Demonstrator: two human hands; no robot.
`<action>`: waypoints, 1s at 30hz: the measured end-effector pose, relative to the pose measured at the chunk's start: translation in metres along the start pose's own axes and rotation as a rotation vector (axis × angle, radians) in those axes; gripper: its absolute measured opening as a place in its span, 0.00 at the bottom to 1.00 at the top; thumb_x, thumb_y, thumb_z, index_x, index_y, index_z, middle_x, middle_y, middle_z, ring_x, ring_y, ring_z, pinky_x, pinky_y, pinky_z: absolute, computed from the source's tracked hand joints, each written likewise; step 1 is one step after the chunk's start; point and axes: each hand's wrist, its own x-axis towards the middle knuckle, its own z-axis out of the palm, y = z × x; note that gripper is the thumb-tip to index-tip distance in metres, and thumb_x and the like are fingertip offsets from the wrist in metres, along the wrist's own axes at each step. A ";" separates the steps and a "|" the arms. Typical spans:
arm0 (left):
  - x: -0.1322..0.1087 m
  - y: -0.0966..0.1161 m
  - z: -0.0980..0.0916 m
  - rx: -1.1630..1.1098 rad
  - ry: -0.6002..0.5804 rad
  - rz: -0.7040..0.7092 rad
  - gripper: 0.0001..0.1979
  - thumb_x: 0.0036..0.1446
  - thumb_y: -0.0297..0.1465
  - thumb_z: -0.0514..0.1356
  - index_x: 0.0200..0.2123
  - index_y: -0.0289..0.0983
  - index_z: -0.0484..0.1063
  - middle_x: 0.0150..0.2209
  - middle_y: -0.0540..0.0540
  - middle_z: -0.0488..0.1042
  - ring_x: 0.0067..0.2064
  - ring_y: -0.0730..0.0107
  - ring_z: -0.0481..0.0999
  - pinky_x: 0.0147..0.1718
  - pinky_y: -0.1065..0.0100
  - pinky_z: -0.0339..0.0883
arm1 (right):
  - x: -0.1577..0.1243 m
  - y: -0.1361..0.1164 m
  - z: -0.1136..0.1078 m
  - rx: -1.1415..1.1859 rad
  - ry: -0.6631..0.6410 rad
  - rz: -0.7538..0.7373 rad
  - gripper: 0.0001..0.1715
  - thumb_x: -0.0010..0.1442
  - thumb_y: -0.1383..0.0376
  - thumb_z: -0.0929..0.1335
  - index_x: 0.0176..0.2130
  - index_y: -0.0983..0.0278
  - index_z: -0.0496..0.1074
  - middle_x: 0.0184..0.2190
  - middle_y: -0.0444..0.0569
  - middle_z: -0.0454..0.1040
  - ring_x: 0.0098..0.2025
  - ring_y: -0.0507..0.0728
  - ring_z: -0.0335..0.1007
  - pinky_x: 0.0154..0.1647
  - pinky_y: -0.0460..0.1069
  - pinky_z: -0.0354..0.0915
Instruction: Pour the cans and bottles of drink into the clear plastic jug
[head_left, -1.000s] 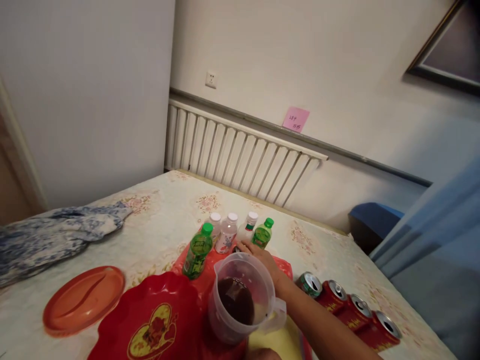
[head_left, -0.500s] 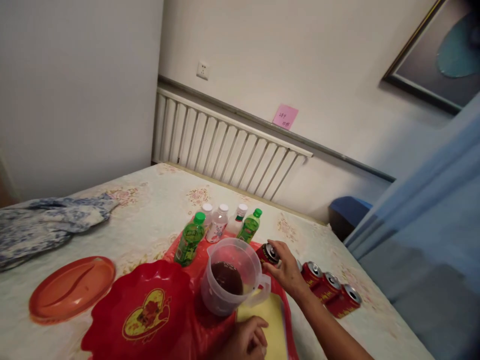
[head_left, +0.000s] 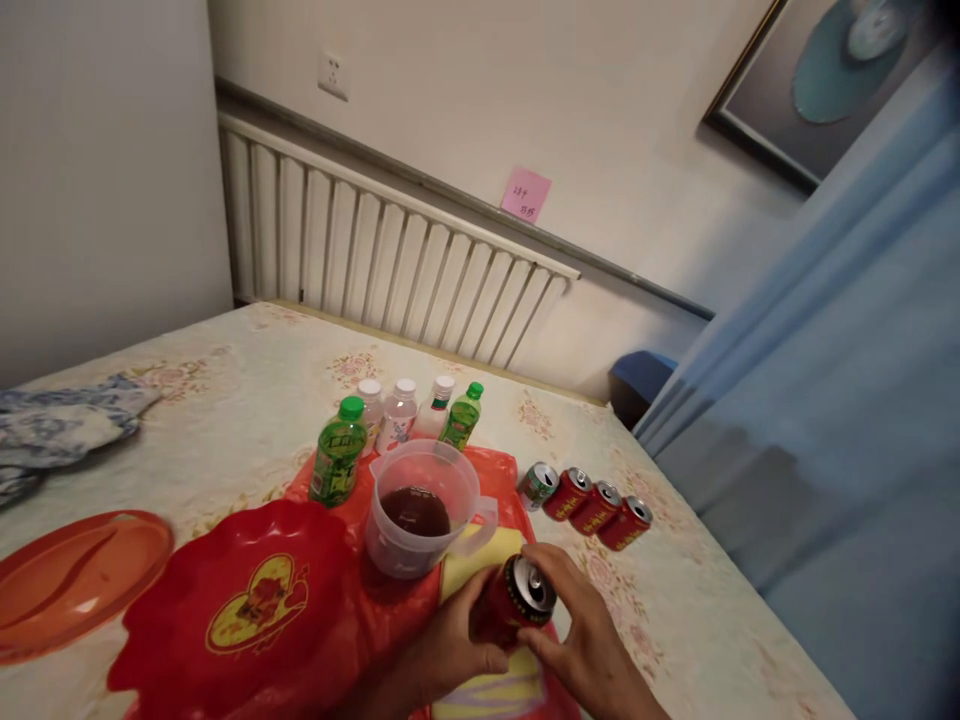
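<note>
A dark red drink can point(head_left: 499, 610) is held between my two hands, its silver top tilted up toward me. My left hand point(head_left: 457, 630) wraps its left side, and my right hand point(head_left: 577, 620) grips it near the rim from the right. Just beyond stands a clear plastic measuring jug point(head_left: 405, 555) with dark brown liquid in it, its handle pointing right. Under the can lies a yellow sheet point(head_left: 487, 690) on a red plastic covering point(head_left: 487, 465). To the left of the jug is a red scalloped tray point(head_left: 315, 560) with a yellow heart print.
Green-capped bottles point(head_left: 337, 460) and white-capped bottles point(head_left: 397, 420) stand behind the jug. A row of cans point(head_left: 596, 508) is on the right. An orange plate point(head_left: 135, 545) and patterned cloth point(head_left: 67, 430) lie left. A radiator point(head_left: 390, 250) runs along the wall.
My right hand has brought the dark red can from beside the jug toward me. My left hand has risen and now holds it too. The view has shifted rightward.
</note>
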 end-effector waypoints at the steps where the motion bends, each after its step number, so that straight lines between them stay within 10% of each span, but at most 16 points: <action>1: 0.000 0.004 0.003 0.032 -0.005 0.031 0.46 0.40 0.38 0.74 0.62 0.40 0.58 0.59 0.40 0.66 0.60 0.47 0.65 0.59 0.50 0.57 | -0.003 -0.003 0.003 0.011 -0.022 0.006 0.36 0.51 0.66 0.74 0.58 0.53 0.67 0.59 0.52 0.68 0.62 0.67 0.62 0.64 0.62 0.59; 5: -0.003 0.015 0.009 0.199 0.050 0.063 0.41 0.40 0.32 0.73 0.58 0.37 0.62 0.56 0.40 0.70 0.58 0.50 0.67 0.58 0.54 0.59 | -0.005 -0.016 0.004 0.096 -0.080 0.078 0.38 0.50 0.65 0.75 0.59 0.53 0.66 0.59 0.52 0.68 0.62 0.66 0.62 0.64 0.60 0.57; 12: -0.008 0.021 0.012 0.330 0.093 -0.023 0.37 0.39 0.24 0.68 0.56 0.38 0.64 0.51 0.45 0.72 0.52 0.56 0.70 0.53 0.58 0.63 | 0.007 -0.030 -0.001 0.304 0.011 0.199 0.09 0.61 0.59 0.67 0.35 0.60 0.75 0.44 0.52 0.76 0.47 0.62 0.73 0.51 0.53 0.66; 21: -0.019 0.048 0.014 0.339 0.059 -0.065 0.40 0.34 0.18 0.65 0.56 0.39 0.63 0.53 0.45 0.71 0.53 0.56 0.70 0.52 0.59 0.65 | 0.011 -0.030 0.007 0.475 0.004 0.279 0.10 0.60 0.56 0.69 0.34 0.61 0.72 0.40 0.50 0.76 0.44 0.61 0.73 0.44 0.52 0.68; 30: -0.036 0.044 -0.005 0.387 -0.014 -0.166 0.41 0.34 0.26 0.70 0.56 0.43 0.63 0.54 0.49 0.71 0.55 0.55 0.70 0.54 0.58 0.63 | 0.072 0.006 0.032 0.535 0.114 0.177 0.24 0.61 0.46 0.64 0.45 0.61 0.72 0.43 0.52 0.77 0.46 0.62 0.74 0.51 0.57 0.68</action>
